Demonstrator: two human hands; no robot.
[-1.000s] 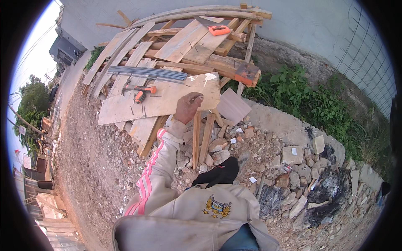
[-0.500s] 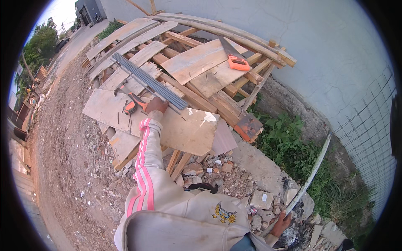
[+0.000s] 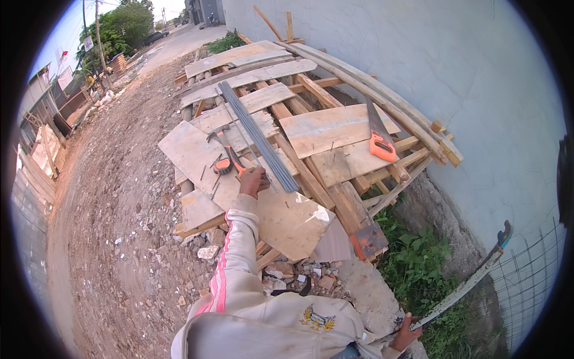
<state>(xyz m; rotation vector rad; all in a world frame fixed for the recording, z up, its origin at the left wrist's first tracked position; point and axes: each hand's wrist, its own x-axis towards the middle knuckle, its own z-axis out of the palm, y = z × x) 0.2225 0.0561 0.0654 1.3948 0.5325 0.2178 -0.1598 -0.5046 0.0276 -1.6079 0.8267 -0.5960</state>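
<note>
Grey rods (image 3: 257, 137) lie side by side in a bunch on the wood table (image 3: 314, 182), just right of your left hand (image 3: 254, 182). That hand's fingers are curled at the near end of the hammer (image 3: 228, 151), but you can't tell from here if they grip it. The hammer lies on a flat board (image 3: 293, 224) and is not picked up yet. Your right hand (image 3: 405, 335) is closed around the near end of a long pale bar (image 3: 457, 299), off to the near right, with its dark and blue tip up in the air. So one tool looks ready in your grip, and the hammer looks left to lift. Left of the hammer's handle is a tape measure (image 3: 223, 166). Some nails (image 3: 203, 172) lie loose on the board, not in a box. The saw (image 3: 381, 143) rests on the far right planks.
</note>
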